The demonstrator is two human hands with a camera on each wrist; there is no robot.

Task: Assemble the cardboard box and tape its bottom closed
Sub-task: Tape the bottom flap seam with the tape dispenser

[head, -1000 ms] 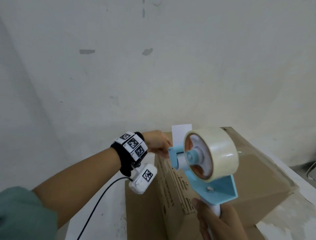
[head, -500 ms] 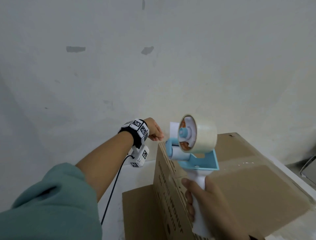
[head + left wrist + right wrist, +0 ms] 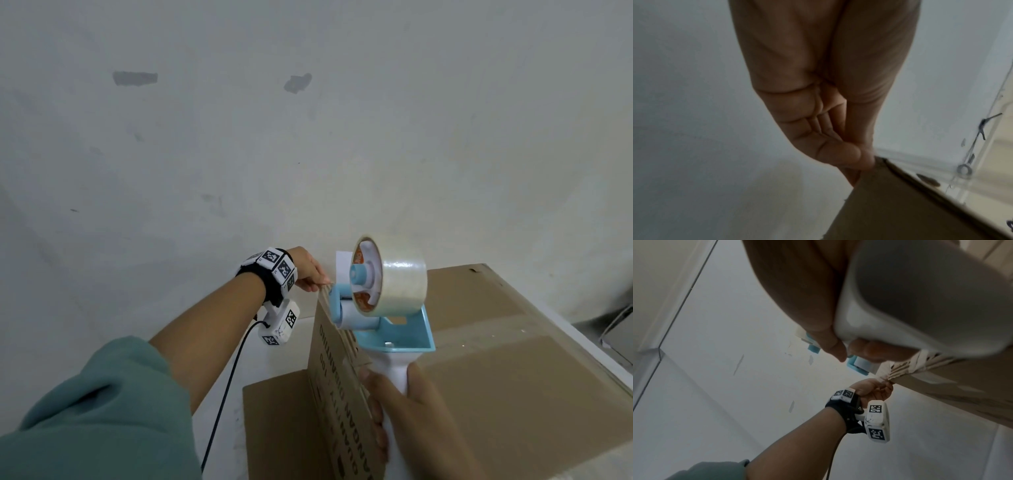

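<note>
Left hand: at ten o'clock, fingertips pinching the far top corner of the brown cardboard box, probably steadying it.
Box: upturned, centre-right, bottom flaps facing up.
Right hand: at five o'clock, wrapped around the white handle of the blue tape dispenser with clear roll, roller at the far edge, apparently starting a strip.

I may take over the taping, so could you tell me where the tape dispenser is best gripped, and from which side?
Grip the tape dispenser by its white handle, coming from below, on the near side. The handle sticks out towards the person under the blue frame, clear of the roll, with the roller end left free at the box edge. The right hand wraps it just so.
</note>
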